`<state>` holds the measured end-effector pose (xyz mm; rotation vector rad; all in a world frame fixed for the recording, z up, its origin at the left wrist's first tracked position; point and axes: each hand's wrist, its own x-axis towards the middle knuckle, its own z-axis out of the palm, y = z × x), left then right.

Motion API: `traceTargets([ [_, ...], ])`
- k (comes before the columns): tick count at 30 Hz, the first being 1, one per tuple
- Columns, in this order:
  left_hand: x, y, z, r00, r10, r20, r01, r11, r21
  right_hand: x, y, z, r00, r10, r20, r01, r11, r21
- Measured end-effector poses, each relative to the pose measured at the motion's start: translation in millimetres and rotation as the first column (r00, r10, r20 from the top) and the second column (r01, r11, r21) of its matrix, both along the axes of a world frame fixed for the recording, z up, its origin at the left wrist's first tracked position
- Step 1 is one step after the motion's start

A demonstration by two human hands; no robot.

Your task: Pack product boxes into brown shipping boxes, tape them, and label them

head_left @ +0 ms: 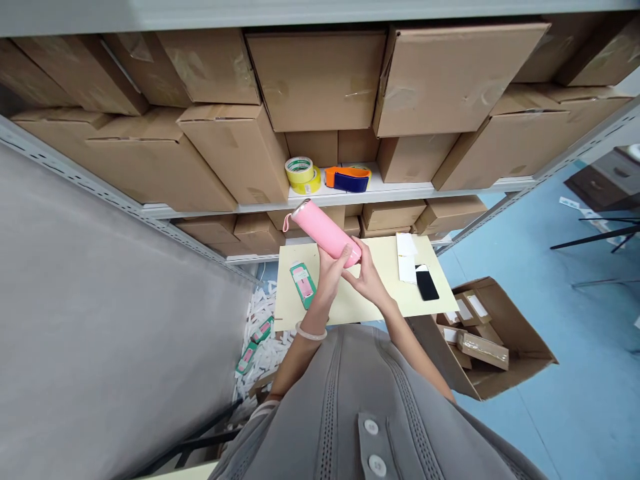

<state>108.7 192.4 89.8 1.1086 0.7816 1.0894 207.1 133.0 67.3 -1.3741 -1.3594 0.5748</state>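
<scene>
A pink bottle [327,230] with a silvery cap and a pink strap loop is tilted over the table, its capped end up and to the left. Both hands grip it near the lower end. My left hand [330,270] is closed around the underside, thumb against the bottle. From the right, my right hand [369,277] holds the base with its fingers wrapped round. Beneath them is the pale yellow table [293,317]. A green and pink box [303,285] lies on it, left of my left hand.
White paper sheets [407,257] and a phone [427,283] lie on the table's right side. Shelves hold many cardboard boxes [317,80], tape rolls [301,173] and an orange-blue tape dispenser [349,179]. An open carton [530,360] of parcels stands right; paper strips [260,313] litter the left floor.
</scene>
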Motion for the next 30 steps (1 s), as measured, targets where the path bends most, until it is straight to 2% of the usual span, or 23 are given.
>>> traceTargets([
  [4, -1.1, -6.7, -0.6, 0.991, -0.069, -0.117, 0.07, 0.997, 0.008, -10.2, 3.7, -10.9, 0.969, -0.175, -0.172, 0.18, 0.984, 0.015],
  [7, -5.2, -7.5, -5.6, 0.97, -0.14, -0.201, 0.142, 0.99, -0.004, -11.2, 3.5, -8.6, 0.886, -0.199, -0.42, 0.186, 0.98, -0.071],
  [9, -7.5, -4.5, -12.5, 0.973, -0.141, -0.182, 0.146, 0.989, 0.013, -9.2, 3.8, -3.3, 0.748, -0.146, -0.648, 0.092, 0.989, -0.116],
  [12, -9.3, 3.2, -24.1, 0.987, -0.106, -0.122, 0.111, 0.993, 0.034, -5.0, 5.5, 1.7, 0.457, -0.029, -0.889, -0.165, 0.979, -0.116],
  [14, -10.3, 7.8, -29.1, 0.987, -0.113, -0.115, 0.116, 0.993, 0.017, -4.1, 6.6, -0.2, 0.275, 0.027, -0.961, -0.368, 0.927, -0.079],
  [16, -11.7, 10.3, -30.2, 0.983, -0.16, -0.094, 0.161, 0.987, -0.003, -6.1, 7.1, -5.5, 0.117, 0.047, -0.992, -0.532, 0.846, -0.023],
  [18, -13.4, 10.8, -27.4, 0.978, -0.197, -0.07, 0.197, 0.98, -0.002, -10.4, 7.2, -11.5, -0.01, 0.034, -0.999, -0.616, 0.787, 0.033],
  [20, -15.1, 10.4, -22.5, 0.979, -0.184, -0.085, 0.187, 0.982, 0.024, -14.8, 6.8, -15.9, -0.089, 0.014, -0.996, -0.662, 0.746, 0.07],
  [23, -17.6, 10.0, -16.6, 0.986, -0.119, -0.12, 0.125, 0.991, 0.041, -17.3, 6.1, -18.4, -0.093, 0.002, -0.996, -0.718, 0.693, 0.069],
  [26, -20.7, 9.9, -16.3, 0.991, -0.096, -0.098, 0.098, 0.995, 0.019, -15.1, 5.8, -19.0, -0.008, 0.009, -1.0, -0.757, 0.654, 0.012],
  [30, -24.0, 8.5, -19.4, 0.992, -0.092, -0.087, 0.09, 0.996, -0.024, -11.5, 5.3, -21.4, 0.076, 0.026, -0.997, -0.761, 0.648, -0.041],
])
